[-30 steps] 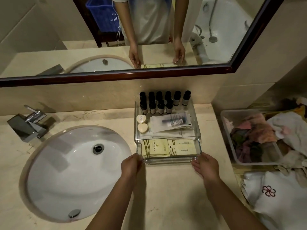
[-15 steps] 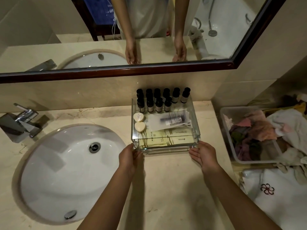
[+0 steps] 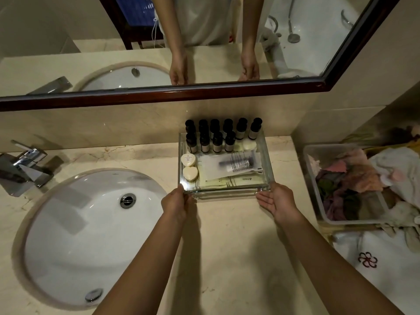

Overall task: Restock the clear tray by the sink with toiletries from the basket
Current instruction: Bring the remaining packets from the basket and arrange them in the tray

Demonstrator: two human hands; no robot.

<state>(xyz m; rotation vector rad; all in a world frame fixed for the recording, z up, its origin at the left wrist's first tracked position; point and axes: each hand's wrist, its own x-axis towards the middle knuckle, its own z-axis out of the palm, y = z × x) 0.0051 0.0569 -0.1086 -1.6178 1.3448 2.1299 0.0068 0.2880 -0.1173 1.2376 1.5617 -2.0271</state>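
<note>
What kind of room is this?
Probably a hotel bathroom: a white sink set in a marble counter, a wall mirror above it, and a clear tray of small bottles and heart-shaped soaps.

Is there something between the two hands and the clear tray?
Nothing visible stands between them. The left hand is against the front left corner of the tray, and the right hand lies open against its front right corner.

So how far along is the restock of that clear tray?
Mostly done, it seems: the clear tray holds two rows of dark bottles, heart soaps, a tube packet and sachets. In hand: the left hand and open right hand sit at its front corners, probably squaring it. Left: likely only letting go; the basket is not clearly visible.
</note>
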